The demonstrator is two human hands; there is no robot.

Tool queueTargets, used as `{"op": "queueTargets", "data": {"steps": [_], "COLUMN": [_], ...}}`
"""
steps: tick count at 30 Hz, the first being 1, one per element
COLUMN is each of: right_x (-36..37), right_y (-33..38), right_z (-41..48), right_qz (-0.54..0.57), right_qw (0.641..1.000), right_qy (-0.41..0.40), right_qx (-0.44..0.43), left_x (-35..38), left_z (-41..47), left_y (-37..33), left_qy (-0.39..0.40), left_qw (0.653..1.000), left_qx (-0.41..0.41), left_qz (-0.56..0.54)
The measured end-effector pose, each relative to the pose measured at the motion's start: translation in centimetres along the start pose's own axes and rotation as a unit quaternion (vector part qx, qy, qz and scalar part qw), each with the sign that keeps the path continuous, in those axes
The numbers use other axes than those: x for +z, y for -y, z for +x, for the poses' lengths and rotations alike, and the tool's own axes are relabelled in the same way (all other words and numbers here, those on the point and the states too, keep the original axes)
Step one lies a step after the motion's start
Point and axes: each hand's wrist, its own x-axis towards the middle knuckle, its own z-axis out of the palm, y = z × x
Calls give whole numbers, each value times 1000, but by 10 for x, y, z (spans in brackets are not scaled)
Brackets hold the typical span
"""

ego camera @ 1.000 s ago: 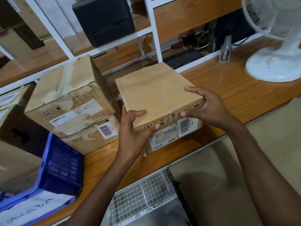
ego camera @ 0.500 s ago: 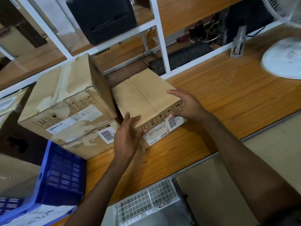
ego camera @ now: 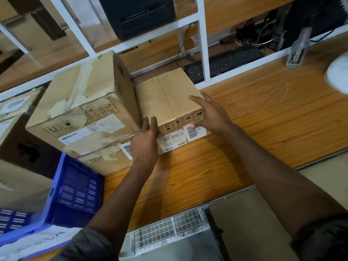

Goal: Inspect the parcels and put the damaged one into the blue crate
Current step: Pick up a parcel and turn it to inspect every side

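1. Desk (ego camera: 263, 129) of orange wood grain stood before a white shelf frame (ego camera: 204, 44).
2. Small brown cardboard parcel (ego camera: 169, 95) rested on it.
3. Left grip (ego camera: 146, 140) and right grip (ego camera: 211, 115), fingers straight, pressed its near corners.

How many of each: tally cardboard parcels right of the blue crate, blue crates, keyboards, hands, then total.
Cardboard parcels: 3 (small parcel, torn large parcel, parcel beneath it)
Blue crate: 1
Keyboard: 1
Hands: 2 (left hand, right hand)
Total: 7
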Motion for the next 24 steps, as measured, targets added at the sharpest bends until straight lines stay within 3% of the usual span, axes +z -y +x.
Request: {"op": "queueTargets", "data": {"steps": [7, 13, 18, 24], "right_x": [5, 2, 20, 76], "right_y": [3, 5, 20, 69], "right_z": [1, 1, -15, -45], "right_qz": [-25, -76, -112, -149], "right_qw": [1000, 997, 987, 962], "right_qy": [-14, -11, -115, -169], "right_qx": [4, -4, 3, -156], "left_x": [13, 6, -3, -10], "left_z": [-1, -3, -45, -73], "left_y": [8, 14, 35, 69], "left_qy": [0, -10, -86, -140], "left_qw": [1000, 998, 991, 976], "left_qx": [7, 52, 86, -29], "left_qz": [28, -18, -59, -165]}}
